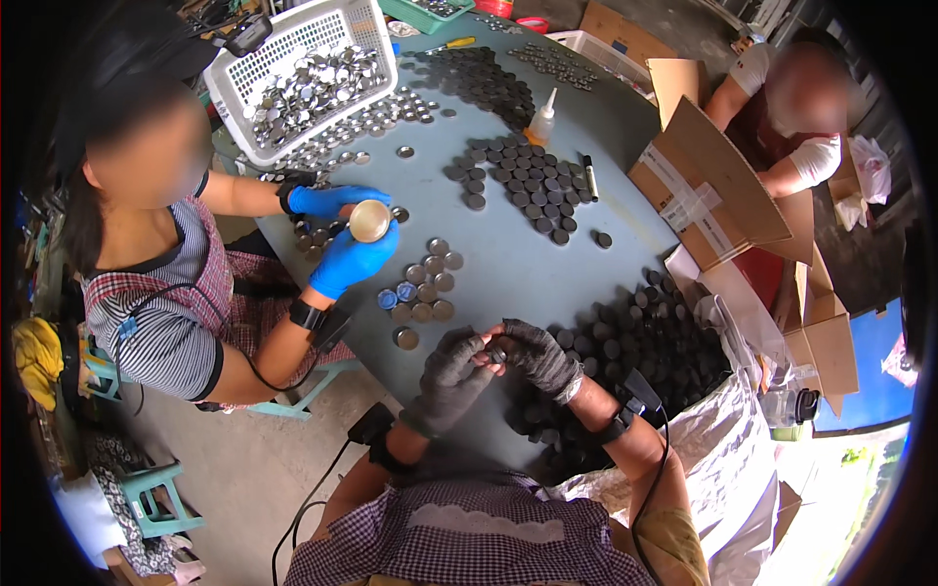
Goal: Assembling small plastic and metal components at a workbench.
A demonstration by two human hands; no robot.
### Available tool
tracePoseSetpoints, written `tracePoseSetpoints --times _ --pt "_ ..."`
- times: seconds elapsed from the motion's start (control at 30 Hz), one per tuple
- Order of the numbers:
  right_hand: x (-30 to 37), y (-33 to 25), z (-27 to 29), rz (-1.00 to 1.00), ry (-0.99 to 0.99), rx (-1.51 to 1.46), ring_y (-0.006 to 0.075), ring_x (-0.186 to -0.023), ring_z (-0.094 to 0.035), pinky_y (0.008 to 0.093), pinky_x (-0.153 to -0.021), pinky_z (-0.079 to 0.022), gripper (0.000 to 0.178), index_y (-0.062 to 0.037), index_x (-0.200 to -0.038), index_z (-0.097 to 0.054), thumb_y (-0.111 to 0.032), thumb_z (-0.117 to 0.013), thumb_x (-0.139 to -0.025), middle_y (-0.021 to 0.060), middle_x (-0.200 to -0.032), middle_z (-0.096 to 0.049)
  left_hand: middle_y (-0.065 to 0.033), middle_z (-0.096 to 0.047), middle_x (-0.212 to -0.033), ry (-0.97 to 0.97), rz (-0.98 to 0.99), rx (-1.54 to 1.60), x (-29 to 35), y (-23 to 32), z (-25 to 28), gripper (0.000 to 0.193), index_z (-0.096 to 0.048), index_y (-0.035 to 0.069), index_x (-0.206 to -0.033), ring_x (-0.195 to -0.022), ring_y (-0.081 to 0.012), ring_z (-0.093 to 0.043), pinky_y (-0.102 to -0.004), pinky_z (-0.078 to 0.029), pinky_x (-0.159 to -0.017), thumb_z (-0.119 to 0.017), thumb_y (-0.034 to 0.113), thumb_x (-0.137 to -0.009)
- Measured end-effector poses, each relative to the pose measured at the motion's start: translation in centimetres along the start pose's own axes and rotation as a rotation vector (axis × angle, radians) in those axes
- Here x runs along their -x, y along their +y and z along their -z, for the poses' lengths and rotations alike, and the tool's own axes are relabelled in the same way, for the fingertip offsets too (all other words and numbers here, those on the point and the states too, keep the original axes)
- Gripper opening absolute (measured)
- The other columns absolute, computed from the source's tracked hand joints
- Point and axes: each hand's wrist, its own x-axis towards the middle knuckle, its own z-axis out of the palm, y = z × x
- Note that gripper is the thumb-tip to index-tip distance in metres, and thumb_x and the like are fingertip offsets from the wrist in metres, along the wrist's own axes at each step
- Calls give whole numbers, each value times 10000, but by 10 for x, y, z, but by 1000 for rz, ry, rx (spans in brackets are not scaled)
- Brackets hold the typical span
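Note:
In dark fingerless gloves, my left hand [451, 379] and my right hand [539, 357] meet at the table's near edge. Their fingers close together around a small dark round cap [498, 356], partly covered by the fingertips. A large heap of black caps [635, 337] lies just right of my right hand. Beyond my left hand sits a small group of silvery round lids [422, 285], with a couple of blue-marked ones among them. More black caps [537, 186] stand spread in a cluster farther across the table.
At the left a seated person in blue gloves [357, 254] holds a round metallic lid [370, 221]. A white basket [386, 59] of shiny lids stands behind. A dropper bottle [542, 117] and a marker [590, 178] rest on the grey table [366, 332]. Another person works behind a cardboard box [699, 186].

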Motion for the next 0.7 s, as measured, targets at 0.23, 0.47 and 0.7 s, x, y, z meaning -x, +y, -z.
tracePoseSetpoints --times 0.23,0.47,0.7 --pt "-3 13 3 -16 98 31 141 -853 -632 242 -666 -508 215 -12 -1094 -550 -39 -543 -882 44 -946 -632 -81 -573 -963 -47 65 -183 13 -15 5 429 -550 -6 -1116 -793 -131 -584 -269 -512 -722 -653 -123 -717" --pt "-16 -29 79 -93 278 1626 327 -891 -617 401 -779 -492 222 -79 -1004 -611 -196 -545 -826 156 -933 -644 -79 -590 -923 -284 183 -398 37 -28 11 324 -590 11 -940 -794 -202 -609 -292 -502 -713 -678 -46 -634" --pt "9 -42 97 -604 215 1732 271 -1041 -590 364 -852 -475 318 -103 -1071 -625 -244 -571 -791 121 -1067 -630 -91 -604 -920 -526 81 -654 42 -17 10 259 -594 37 -837 -882 -252 -591 -356 -493 -773 -724 37 -614"
